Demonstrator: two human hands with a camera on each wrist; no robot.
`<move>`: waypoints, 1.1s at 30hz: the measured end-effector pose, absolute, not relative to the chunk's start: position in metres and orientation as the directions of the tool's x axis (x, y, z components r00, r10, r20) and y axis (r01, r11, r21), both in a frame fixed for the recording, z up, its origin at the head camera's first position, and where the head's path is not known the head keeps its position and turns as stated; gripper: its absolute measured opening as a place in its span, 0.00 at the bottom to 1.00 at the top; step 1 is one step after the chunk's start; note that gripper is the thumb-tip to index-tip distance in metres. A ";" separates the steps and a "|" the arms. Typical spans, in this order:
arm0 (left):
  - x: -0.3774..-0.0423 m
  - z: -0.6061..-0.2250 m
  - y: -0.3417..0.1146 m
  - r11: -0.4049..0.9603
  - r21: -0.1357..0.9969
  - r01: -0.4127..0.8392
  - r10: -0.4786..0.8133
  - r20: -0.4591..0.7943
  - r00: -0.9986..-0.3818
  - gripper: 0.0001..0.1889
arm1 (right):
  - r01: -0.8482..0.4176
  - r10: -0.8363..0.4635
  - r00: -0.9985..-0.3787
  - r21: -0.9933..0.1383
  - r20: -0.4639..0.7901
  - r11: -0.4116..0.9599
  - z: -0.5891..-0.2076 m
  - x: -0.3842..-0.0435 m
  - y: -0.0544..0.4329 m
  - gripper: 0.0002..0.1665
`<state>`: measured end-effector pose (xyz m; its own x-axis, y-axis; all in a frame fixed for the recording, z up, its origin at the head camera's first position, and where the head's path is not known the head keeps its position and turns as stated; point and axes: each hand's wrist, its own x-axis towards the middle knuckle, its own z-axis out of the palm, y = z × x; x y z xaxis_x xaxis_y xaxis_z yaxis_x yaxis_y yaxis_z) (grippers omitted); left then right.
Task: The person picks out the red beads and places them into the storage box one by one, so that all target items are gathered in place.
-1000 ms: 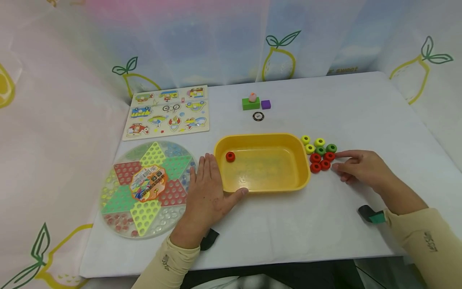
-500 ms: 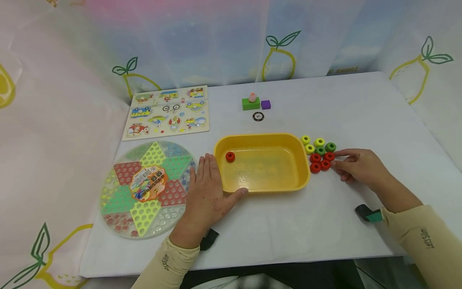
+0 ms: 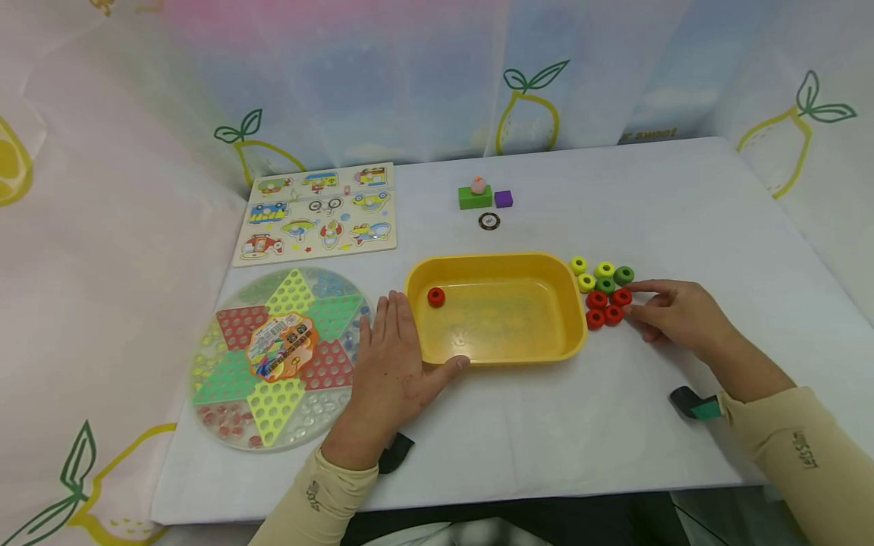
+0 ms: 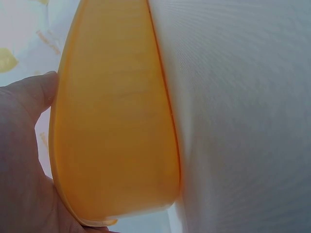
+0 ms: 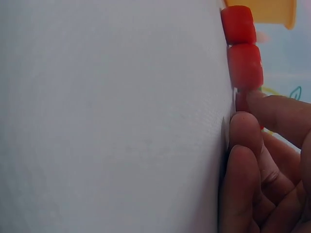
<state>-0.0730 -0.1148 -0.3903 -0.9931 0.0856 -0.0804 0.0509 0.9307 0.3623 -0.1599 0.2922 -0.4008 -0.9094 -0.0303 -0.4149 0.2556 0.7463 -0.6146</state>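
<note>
A yellow plastic tray (image 3: pixel 495 359) stands on the white table with a red bead (image 3: pixel 435 297) inside, near its left end. My left hand (image 3: pixel 391 379) lies along the tray's left end, fingers straight and thumb at the front rim. To the right of the tray sits a cluster of beads with holes: yellow beads (image 3: pixel 604 270), green beads (image 3: pixel 605 286) and red beads (image 3: pixel 596 300). My right hand (image 3: pixel 676 315) pinches the rightmost red bead (image 3: pixel 620 297) between index finger and thumb. In the right wrist view that bead is mostly hidden by the fingers.
A round Chinese checkers board (image 3: pixel 280 360) lies left of my left hand. Behind it is a vehicle picture puzzle (image 3: pixel 314 214). Beyond the tray are a green block (image 3: pixel 474 199) bearing a small pink figure, a purple block (image 3: pixel 503 199) and a round black-and-white chip (image 3: pixel 488 221).
My right hand has edged left, its index finger and thumb closing in around the red bead. The neighbouring green bead has shifted slightly back, the lower red ones slightly forward. My left hand stays put.
</note>
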 end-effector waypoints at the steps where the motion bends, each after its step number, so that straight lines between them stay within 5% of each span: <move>1: -0.073 -0.390 -0.115 0.931 0.362 0.050 0.085 -0.082 -0.993 0.67 | 0.245 -0.039 -0.911 -0.615 -0.411 0.749 -0.401 -0.160 0.292 0.37; 20: -0.073 -0.391 -0.115 0.930 0.363 0.054 0.087 -0.077 -0.993 0.67 | 0.222 -0.039 -0.936 -0.672 -0.351 0.706 -0.373 -0.158 0.292 0.36; 33: -0.073 -0.391 -0.115 0.932 0.357 0.057 0.092 -0.081 -0.992 0.67 | 0.137 -0.205 -0.925 -0.784 -0.320 0.606 -0.338 -0.173 0.211 0.30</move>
<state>-0.0735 -0.1151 -0.3910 -0.9924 0.0920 -0.0815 0.0572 0.9325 0.3566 -0.1735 0.2113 -0.3383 -0.9248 -0.2053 -0.3203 0.1370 0.6057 -0.7838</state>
